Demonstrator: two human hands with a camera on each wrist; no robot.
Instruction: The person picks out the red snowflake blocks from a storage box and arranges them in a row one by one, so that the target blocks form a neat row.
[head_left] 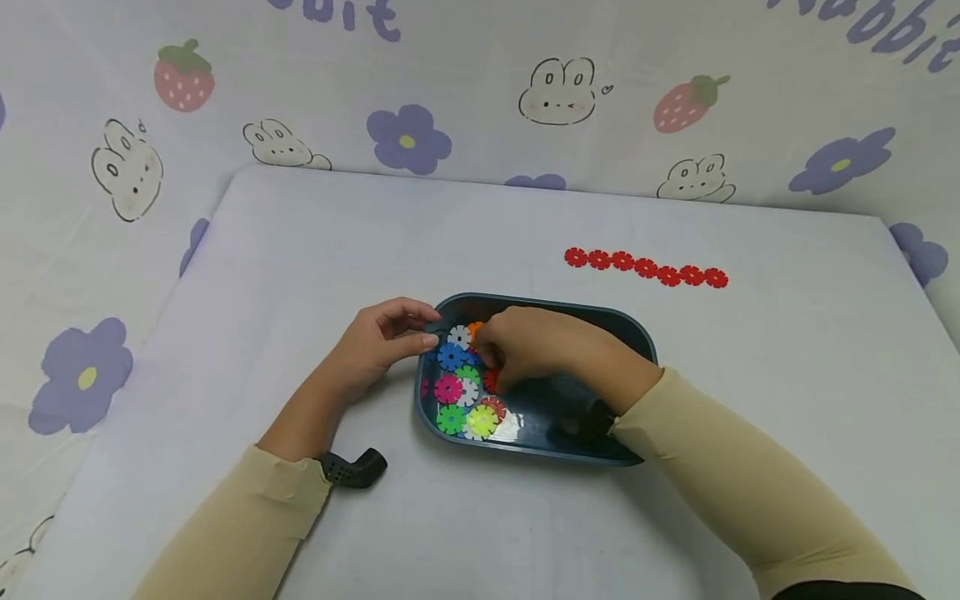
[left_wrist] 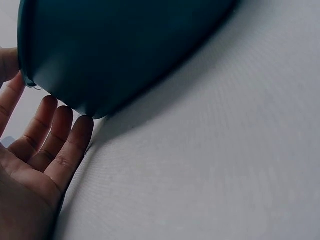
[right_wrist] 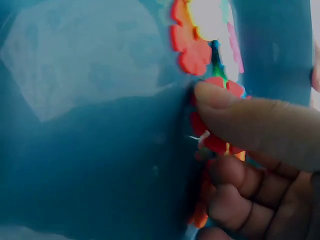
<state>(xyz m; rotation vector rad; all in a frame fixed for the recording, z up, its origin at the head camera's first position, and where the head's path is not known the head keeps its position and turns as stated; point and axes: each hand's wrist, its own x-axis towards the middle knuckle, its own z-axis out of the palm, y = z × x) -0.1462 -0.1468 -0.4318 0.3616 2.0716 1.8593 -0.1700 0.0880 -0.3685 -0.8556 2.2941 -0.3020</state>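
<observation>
A dark teal tray [head_left: 570,417] lies on the table with its long side running left to right. Several colourful toothed plastic discs [head_left: 450,389] are heaped at its left end. My left hand [head_left: 372,342] holds that end, thumb at the rim and fingertips against the outer wall [left_wrist: 100,55]. Reaching in from the right, my right hand [head_left: 543,340] pinches a red flower-shaped disc [right_wrist: 216,142] among the others. In the right wrist view the thumb covers part of this disc, and another red disc [right_wrist: 195,57] lies just beyond it.
Behind the tray, several red discs [head_left: 646,267] form a slightly slanting row on the white table [head_left: 337,242]. A cloth printed with rabbits, strawberries and purple flowers [head_left: 408,140] hangs behind the table. A black device [head_left: 356,469] sits at my left wrist.
</observation>
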